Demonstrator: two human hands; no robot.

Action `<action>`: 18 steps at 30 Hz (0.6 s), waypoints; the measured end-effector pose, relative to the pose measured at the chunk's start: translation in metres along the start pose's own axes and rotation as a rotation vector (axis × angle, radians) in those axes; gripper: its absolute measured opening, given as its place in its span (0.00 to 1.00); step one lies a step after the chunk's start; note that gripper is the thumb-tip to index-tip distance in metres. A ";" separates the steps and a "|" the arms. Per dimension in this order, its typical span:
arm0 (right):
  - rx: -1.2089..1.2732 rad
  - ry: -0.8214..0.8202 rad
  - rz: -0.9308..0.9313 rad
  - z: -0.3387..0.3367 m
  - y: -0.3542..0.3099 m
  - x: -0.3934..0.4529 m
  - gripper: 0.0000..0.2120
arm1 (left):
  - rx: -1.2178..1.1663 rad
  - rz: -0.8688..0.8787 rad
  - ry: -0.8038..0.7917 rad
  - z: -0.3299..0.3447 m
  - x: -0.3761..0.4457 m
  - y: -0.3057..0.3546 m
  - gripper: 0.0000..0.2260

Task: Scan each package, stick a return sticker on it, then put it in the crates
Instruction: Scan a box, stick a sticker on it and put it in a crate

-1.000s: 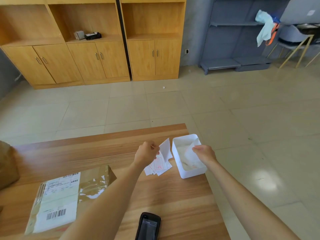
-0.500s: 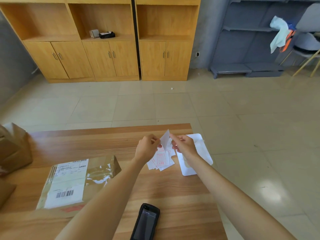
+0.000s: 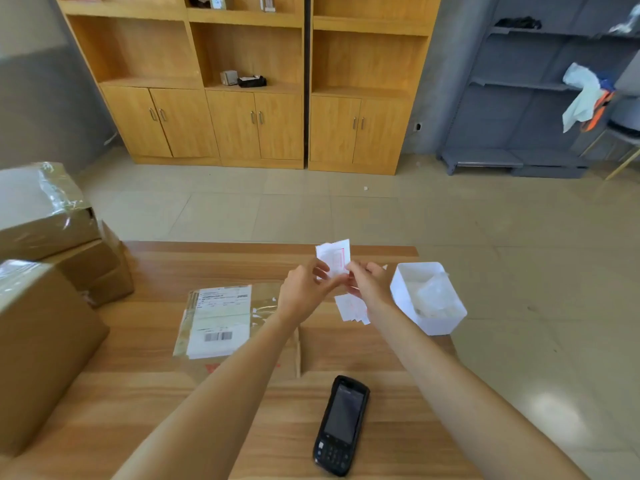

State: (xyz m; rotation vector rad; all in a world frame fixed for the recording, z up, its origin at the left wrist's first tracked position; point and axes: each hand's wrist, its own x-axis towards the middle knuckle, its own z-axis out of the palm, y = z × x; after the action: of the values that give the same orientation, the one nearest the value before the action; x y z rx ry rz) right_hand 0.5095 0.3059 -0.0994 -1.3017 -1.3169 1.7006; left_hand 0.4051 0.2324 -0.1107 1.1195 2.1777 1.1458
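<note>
Left hand and right hand both pinch one sticker sheet, package at their 8 o'clock.

Bare wooden table lies open across the lower centre of the frame, between the two forearms and to the left of the black handheld scanner, which blocks the lower middle right. Stacked cardboard boxes wall off the whole left edge. The flat package covers the centre left. At centre right, loose stickers lie just beside the white bin, which sits at the table's right edge. A strip of bare table runs along the far edge, upper centre.
</note>
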 end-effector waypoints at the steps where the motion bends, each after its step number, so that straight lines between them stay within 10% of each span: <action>1: 0.031 -0.010 -0.009 0.011 0.000 -0.008 0.04 | -0.027 -0.009 0.028 -0.012 -0.004 -0.008 0.21; 18: 0.016 -0.010 -0.002 0.098 0.048 -0.078 0.06 | -0.405 -0.213 -0.099 -0.116 -0.043 -0.100 0.09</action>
State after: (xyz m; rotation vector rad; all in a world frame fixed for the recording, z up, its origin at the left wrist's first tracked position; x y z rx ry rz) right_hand 0.4466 0.1886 -0.1177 -1.2841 -1.3073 1.7143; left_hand 0.3059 0.1086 -0.1274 0.7340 1.8276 1.3249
